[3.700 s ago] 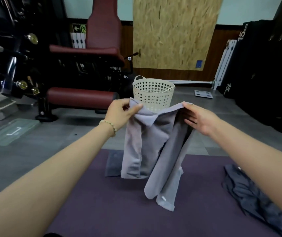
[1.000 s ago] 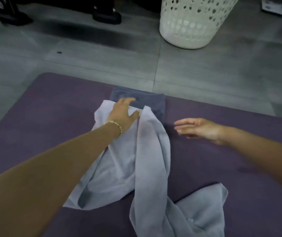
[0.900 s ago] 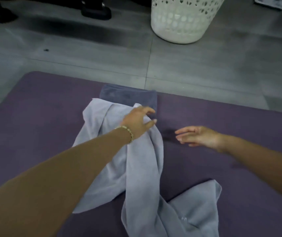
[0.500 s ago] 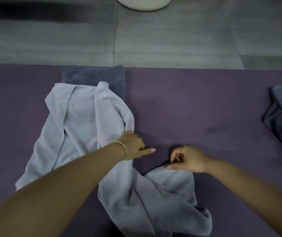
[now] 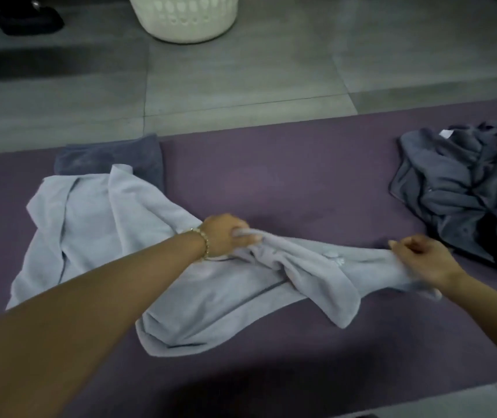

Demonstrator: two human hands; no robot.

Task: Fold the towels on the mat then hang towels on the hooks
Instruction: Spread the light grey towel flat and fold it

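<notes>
Since half a second earlier the hands had drawn apart, the right hand (image 5: 422, 257) carrying its end of the light towel (image 5: 96, 236) off toward the crumpled dark towel (image 5: 464, 188), so that the cloth between them was pulled into a twisted band. The left hand (image 5: 226, 235), a bracelet (image 5: 203, 239) at its wrist, had its fingers curled round a bunch of the light towel near the middle of the mat (image 5: 286, 182). The right hand pinched the far end between thumb and fingers, just short of the dark heap. The rest of the light towel lay rumpled on the mat to the left, overlapping itself. Its far edge lapped over a folded dark towel (image 5: 108, 158) at the mat's far edge.

By my reading the task was at an early stage. One towel looked folded. The light one was only being spread out and had no neat fold in it yet. The dark heap at the right looked untouched, and nothing had been hung. No hooks showed in the view.

The mat was purple and lay flat on a floor (image 5: 241, 79) of large grey tiles. Beyond it stood a white perforated basket (image 5: 184, 19), cut off by the top of the view. A dark shape (image 5: 27, 21) sat at the upper left, too dim to identify. The light was low.
</notes>
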